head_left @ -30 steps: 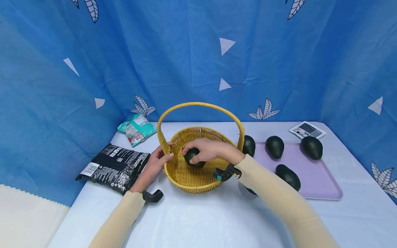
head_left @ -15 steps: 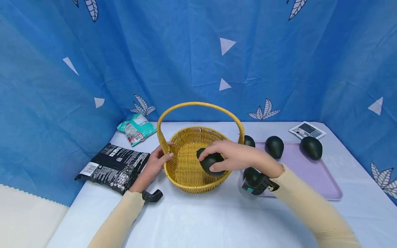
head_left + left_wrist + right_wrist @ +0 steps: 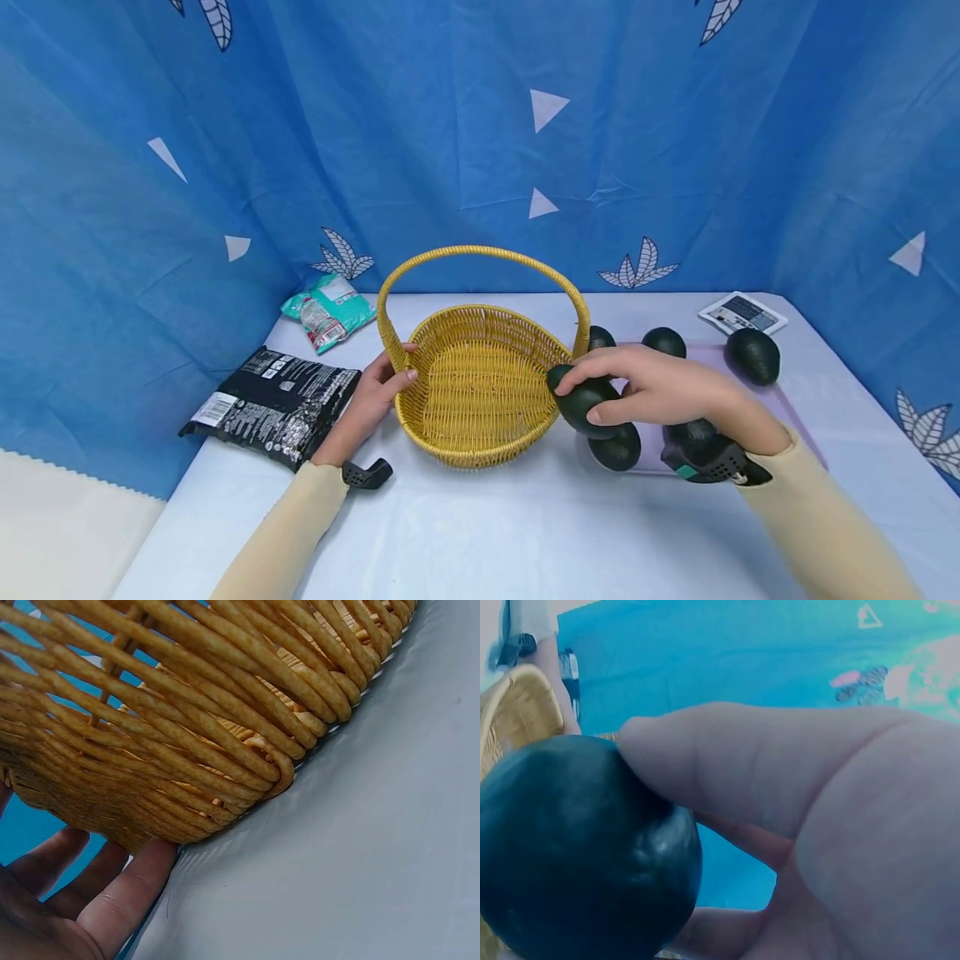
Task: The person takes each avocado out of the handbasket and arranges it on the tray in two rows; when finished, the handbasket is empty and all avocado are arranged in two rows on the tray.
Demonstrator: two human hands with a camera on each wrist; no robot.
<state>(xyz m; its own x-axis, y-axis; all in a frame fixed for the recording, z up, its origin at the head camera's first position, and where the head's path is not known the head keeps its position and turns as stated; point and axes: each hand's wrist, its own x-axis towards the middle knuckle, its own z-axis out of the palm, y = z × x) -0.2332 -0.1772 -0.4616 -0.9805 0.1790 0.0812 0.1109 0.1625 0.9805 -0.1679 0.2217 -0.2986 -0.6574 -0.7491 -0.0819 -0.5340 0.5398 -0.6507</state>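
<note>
A yellow wicker basket (image 3: pixel 471 457) with a tall arched handle stands mid-table with nothing inside. My left hand (image 3: pixel 377 393) grips its left side at the foot of the handle, thumb over the rim. In the left wrist view, fingertips touch the woven wall (image 3: pixel 195 750). Just off the basket's right rim, my right hand (image 3: pixel 667 385) holds a dark green avocado (image 3: pixel 581 408) between thumb and fingers. The right wrist view shows this avocado (image 3: pixel 585 847) large, with the thumb (image 3: pixel 720 757) laid on it.
Several more avocados lie about the lilac tray (image 3: pixel 708 358) on the right, one (image 3: pixel 617 450) at its front left corner. A tablet-like card (image 3: pixel 742 314) is behind it. Left of the basket lie a black packet (image 3: pixel 281 404) and a teal packet (image 3: pixel 332 312).
My right hand has lifted the avocado out of the basket and carried it right, past the rim towards the tray. The left hand and basket have stayed put.
</note>
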